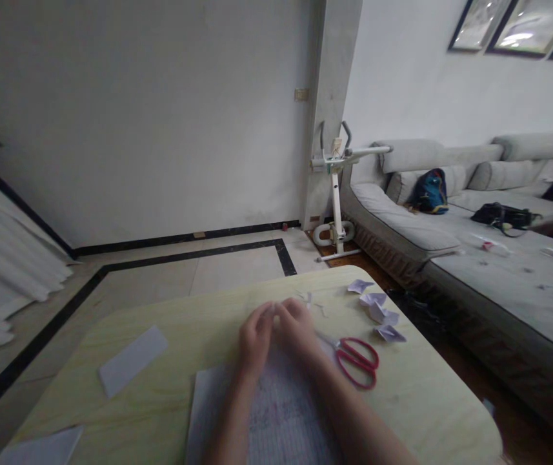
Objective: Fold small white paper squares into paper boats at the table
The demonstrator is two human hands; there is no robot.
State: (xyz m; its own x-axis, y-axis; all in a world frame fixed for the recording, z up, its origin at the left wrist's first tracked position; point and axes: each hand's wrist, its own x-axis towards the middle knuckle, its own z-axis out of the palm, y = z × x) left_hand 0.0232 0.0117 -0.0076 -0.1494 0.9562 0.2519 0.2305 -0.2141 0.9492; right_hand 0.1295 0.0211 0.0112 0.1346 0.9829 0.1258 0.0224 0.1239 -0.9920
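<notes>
My left hand [254,336] and my right hand [296,328] meet above the far edge of a lined, written-on notebook [276,413]. Their fingers are closed and pinched together around a small pale piece that looks like paper [276,310]; the fingers hide most of it, and the picture is blurred there. Red-handled scissors [357,361] lie to the right of my right hand, with their blades partly behind my wrist. Thin paper scraps [322,309] are scattered just beyond that hand. Several small folded paper shapes [383,314] stand along the table's right side.
On the left of the wooden table [174,361] lies a white paper strip [132,360], with another paper sheet [41,447] at the near left edge. A grey sofa [499,271] with bags runs along the right. Exercise equipment [337,194] stands beyond the table.
</notes>
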